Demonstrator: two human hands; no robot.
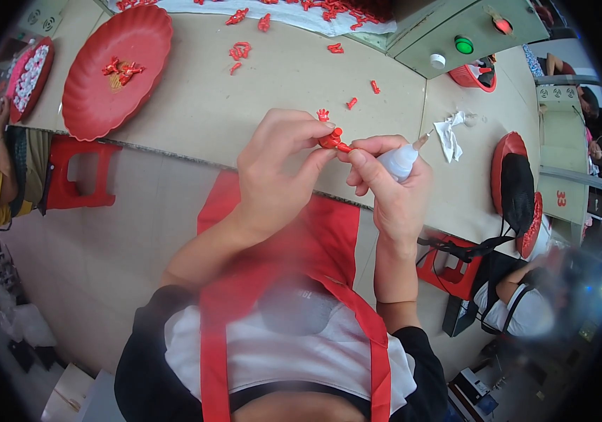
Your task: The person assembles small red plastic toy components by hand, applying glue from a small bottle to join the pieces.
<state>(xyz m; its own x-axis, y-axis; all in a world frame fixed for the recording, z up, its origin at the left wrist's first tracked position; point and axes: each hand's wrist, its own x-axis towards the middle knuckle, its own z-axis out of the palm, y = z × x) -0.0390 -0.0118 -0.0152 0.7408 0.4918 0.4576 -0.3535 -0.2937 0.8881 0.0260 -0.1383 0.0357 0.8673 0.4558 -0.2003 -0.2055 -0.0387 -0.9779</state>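
Note:
My left hand pinches a small red plastic figure between thumb and fingertips, just above the table's front edge. A tiny red hand-shaped part shows right above its fingers. My right hand meets the left one; its thumb and forefinger grip a small red limb-like piece that touches the figure. Tucked in the same hand is a whitish squeeze bottle, its thin nozzle tilted up to the right. Whether the limb piece is fixed to the figure I cannot tell.
Several loose red parts lie farther back on the table. A scalloped red tray with some red pieces stands at left. At right are a green machine box, a crumpled tissue and a red basket. Co-workers sit on both sides.

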